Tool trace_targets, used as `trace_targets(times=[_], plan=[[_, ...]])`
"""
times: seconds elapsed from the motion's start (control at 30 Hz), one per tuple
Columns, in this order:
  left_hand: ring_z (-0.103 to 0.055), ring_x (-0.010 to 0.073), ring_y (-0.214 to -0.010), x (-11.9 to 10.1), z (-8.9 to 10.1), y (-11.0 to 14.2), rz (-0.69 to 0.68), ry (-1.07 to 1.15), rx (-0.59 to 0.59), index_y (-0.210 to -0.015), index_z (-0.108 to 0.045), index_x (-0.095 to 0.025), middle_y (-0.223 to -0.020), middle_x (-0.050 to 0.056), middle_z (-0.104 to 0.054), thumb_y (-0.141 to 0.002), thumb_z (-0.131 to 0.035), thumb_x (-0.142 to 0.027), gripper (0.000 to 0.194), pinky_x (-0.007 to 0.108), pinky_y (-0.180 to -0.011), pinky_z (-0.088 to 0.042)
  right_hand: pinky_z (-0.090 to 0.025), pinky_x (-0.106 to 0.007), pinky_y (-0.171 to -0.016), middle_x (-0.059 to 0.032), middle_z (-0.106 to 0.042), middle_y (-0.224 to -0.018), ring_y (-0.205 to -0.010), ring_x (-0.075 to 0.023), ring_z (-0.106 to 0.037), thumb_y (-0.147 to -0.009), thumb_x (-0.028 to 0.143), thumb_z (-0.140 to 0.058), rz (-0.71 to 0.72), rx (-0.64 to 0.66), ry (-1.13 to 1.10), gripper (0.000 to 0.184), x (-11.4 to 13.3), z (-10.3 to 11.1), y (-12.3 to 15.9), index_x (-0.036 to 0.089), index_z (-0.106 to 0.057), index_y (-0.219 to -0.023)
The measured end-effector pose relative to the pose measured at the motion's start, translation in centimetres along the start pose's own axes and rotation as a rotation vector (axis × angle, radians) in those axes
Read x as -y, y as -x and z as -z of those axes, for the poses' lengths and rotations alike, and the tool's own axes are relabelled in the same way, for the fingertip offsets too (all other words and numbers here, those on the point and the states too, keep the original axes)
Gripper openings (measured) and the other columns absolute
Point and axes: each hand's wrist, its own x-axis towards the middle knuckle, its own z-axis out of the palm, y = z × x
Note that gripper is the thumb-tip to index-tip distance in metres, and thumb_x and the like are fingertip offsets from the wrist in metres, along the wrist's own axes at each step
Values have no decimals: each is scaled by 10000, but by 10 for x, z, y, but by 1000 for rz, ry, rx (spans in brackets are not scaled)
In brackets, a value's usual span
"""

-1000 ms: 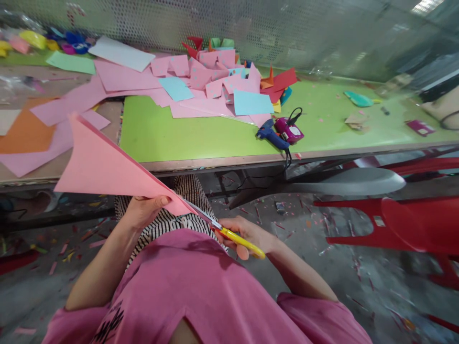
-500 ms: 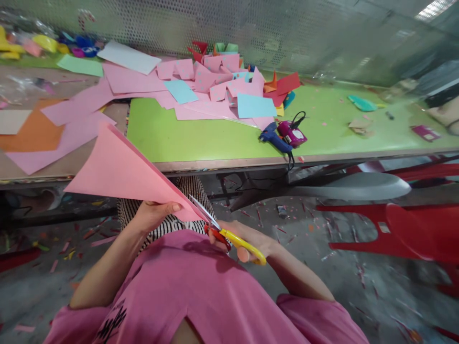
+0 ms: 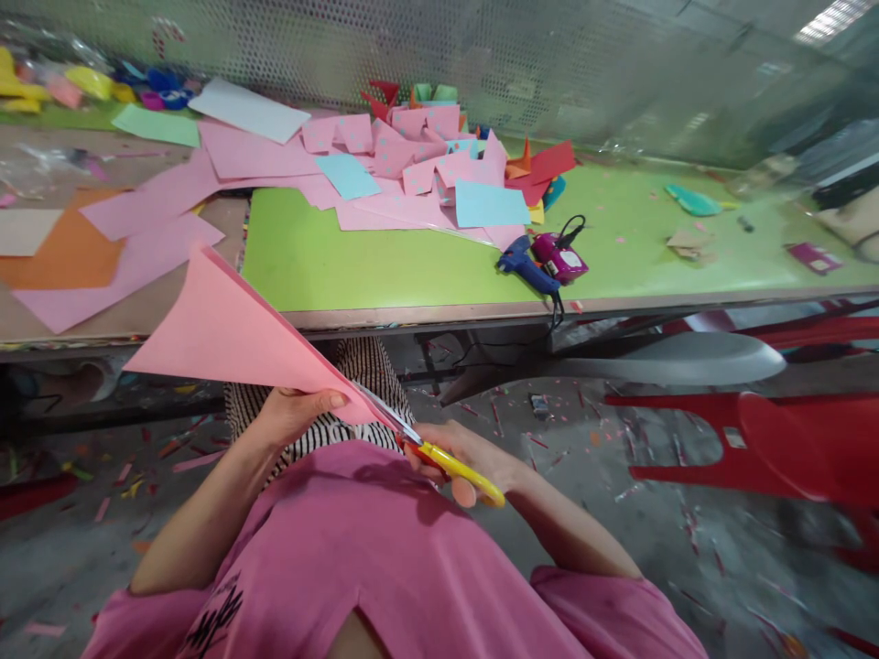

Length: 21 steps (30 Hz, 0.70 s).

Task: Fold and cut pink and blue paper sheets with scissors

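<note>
My left hand pinches a large folded sheet of pink paper near its narrow end, thumb on top and fingers underneath. The sheet fans out wide toward the upper left, past the table edge. In my right hand is a pair of scissors with one yellow and one red handle. Their blades lie nearly closed along the paper's right-hand edge, just right of my left thumb. My right fingers wrap the handles and partly hide the red one.
A green-topped table runs across in front, bearing heaped pink paper pieces, a pale blue sheet and an orange sheet. A blue glue gun lies by a purple box. Red stools stand right; scraps litter the floor.
The scissor blades have closed together along the paper's edge, and the two handles have come nearer each other. My left hand and the sheet have hardly moved.
</note>
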Motion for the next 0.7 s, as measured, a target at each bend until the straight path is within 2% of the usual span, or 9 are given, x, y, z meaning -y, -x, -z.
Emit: trace_targets(times=[0.13, 0.33, 0.53, 0.7], plan=[[-653, 152, -506, 2, 1, -1, -4, -20, 4, -548, -745, -193, -556, 18, -716, -361, -1006, -373, 369, 250, -517, -589, -332, -227, -574, 52, -511, -724, -622, -95, -415, -717, 868, -607, -32, 21, 20, 717, 0, 2, -2, 190, -552, -944], [-652, 166, -504, 7, 4, 1, 6, -38, 32, -545, -739, -186, -551, 23, -711, -393, -996, -390, 362, 278, -529, -593, -321, -226, -579, 55, -502, -688, -616, -93, -405, -741, 842, -613, 6, -30, 21, 663, -4, -1, -4, 195, -525, -856], [-651, 162, -518, 9, 5, 2, 24, -25, 30, -553, -729, -177, -563, 26, -714, -407, -996, -370, 360, 281, -552, -585, -306, -208, -531, 76, -464, -648, -570, -79, -376, -673, 928, -587, -19, -47, 20, 754, -7, -4, -4, 198, -495, -833], [-692, 190, -591, 2, 6, 3, 10, 86, 27, -704, -767, -186, -618, 30, -735, -314, -1000, -512, 559, 293, -587, -592, -305, -205, -515, 77, -453, -636, -556, -75, -357, -673, 964, -528, -12, -50, 23, 774, -3, -2, -4, 203, -473, -804]])
